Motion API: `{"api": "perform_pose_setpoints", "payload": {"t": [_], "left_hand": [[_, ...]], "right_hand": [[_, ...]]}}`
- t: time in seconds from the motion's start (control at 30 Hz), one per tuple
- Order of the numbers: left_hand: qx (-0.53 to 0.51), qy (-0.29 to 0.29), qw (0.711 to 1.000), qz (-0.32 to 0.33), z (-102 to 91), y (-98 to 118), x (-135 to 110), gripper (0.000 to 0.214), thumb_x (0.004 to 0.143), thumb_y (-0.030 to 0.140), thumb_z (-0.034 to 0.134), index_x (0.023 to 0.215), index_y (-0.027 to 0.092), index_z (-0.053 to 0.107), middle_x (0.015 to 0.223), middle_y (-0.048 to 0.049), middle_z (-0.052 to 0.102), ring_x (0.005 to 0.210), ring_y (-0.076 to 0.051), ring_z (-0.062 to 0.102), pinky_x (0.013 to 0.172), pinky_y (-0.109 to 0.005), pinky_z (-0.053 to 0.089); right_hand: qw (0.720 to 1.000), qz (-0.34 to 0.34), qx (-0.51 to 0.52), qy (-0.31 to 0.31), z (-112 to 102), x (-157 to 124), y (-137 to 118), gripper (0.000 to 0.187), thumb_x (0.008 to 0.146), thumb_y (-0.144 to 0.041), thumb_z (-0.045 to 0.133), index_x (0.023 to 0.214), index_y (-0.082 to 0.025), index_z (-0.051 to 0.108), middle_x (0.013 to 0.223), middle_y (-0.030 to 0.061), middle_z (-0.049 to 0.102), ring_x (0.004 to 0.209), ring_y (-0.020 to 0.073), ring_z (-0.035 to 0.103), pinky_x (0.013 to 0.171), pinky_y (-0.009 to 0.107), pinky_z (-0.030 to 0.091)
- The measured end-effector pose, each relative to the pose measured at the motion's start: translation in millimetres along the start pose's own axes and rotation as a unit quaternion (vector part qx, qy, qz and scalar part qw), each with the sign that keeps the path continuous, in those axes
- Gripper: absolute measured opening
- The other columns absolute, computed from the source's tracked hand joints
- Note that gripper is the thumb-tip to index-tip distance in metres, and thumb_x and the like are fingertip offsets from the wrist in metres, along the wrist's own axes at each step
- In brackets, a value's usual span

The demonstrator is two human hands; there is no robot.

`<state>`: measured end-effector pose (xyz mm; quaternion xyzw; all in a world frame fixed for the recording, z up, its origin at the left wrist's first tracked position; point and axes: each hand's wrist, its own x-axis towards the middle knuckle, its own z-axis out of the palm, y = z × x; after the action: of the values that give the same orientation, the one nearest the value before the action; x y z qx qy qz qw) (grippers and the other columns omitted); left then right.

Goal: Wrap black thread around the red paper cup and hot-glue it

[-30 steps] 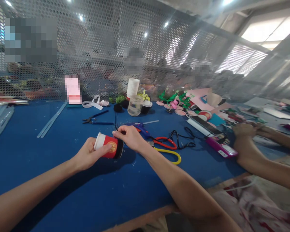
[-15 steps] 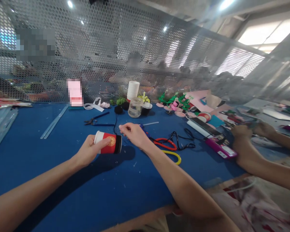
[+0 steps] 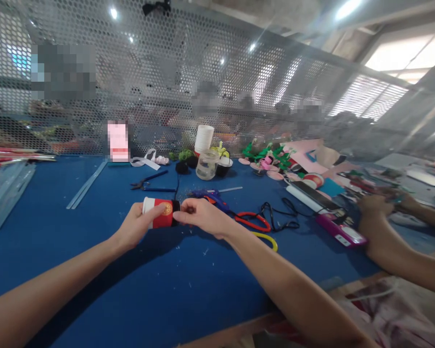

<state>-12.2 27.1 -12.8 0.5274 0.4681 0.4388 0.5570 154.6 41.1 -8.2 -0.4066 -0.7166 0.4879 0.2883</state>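
Note:
A paper cup lies tipped on its side in the air above the blue table, white at one end, red with a gold emblem in the middle. Black yarn covers its right end. My left hand is closed around the white and red part, thumb along the emblem. The fingertips of my right hand are pinched together at the black end; what they hold, if anything, is hidden. From a black yarn ball behind, a strand runs down to the cup.
Behind the hands lie pliers, a blue glue gun, a clear jar and stacked white cups. Scissors with red and yellow handles and a black cable lie right. Another person's hands work at far right.
My right hand has come down from above the cup to its black end, fingertips now touching it. My left hand keeps its hold. The whole view has shifted slightly.

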Motion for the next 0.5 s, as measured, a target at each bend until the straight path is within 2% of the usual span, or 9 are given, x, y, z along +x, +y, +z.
{"api": "perform_pose_setpoints", "payload": {"t": [0.1,0.23,0.37,0.5], "left_hand": [[0.06,-0.028,0.997,0.041,0.2,-1.5,-4.6,0.02,0.062,0.03,0.058,0.053,0.012,0.055,0.046,0.0041,0.049,0.042,-0.005,0.038,0.041,-0.017,0.029],[0.086,-0.059,0.993,0.045,0.0,-1.0,-6.4,0.021,0.063,0.032,0.058,0.055,0.012,0.057,0.046,0.0047,0.049,0.042,-0.004,0.036,0.041,-0.017,0.028],[0.001,-0.076,0.997,-0.019,-3.2,3.8,-0.3,0.021,0.06,0.033,0.061,0.059,0.012,0.061,0.049,0.0018,0.056,0.046,-0.007,0.044,0.045,-0.018,0.033],[-0.121,-0.086,0.98,-0.129,-5.7,9.1,5.2,0.025,0.064,0.035,0.057,0.067,0.012,0.062,0.06,-0.0036,0.063,0.052,-0.012,0.053,0.052,-0.022,0.041]], "right_hand": [[0.996,0.029,0.082,0.014,0.8,-2.2,5.7,0.03,0.071,-0.045,0.047,0.065,-0.015,0.045,0.058,-0.0012,0.05,0.051,0.0081,0.044,0.051,0.022,0.035],[0.992,0.011,0.11,0.055,5.2,-6.2,9.6,0.025,0.071,-0.038,0.05,0.064,-0.016,0.044,0.056,-0.0026,0.048,0.052,0.0079,0.044,0.052,0.022,0.036],[0.994,-0.042,0.035,0.092,7.7,-11.8,5.8,0.021,0.073,-0.033,0.049,0.061,-0.016,0.041,0.055,-0.0045,0.042,0.05,0.0068,0.038,0.05,0.02,0.033],[0.987,-0.094,-0.076,0.104,10.5,-16.0,2.0,0.018,0.073,-0.027,0.05,0.06,-0.017,0.041,0.055,-0.005,0.039,0.051,0.007,0.035,0.049,0.02,0.03]]}}
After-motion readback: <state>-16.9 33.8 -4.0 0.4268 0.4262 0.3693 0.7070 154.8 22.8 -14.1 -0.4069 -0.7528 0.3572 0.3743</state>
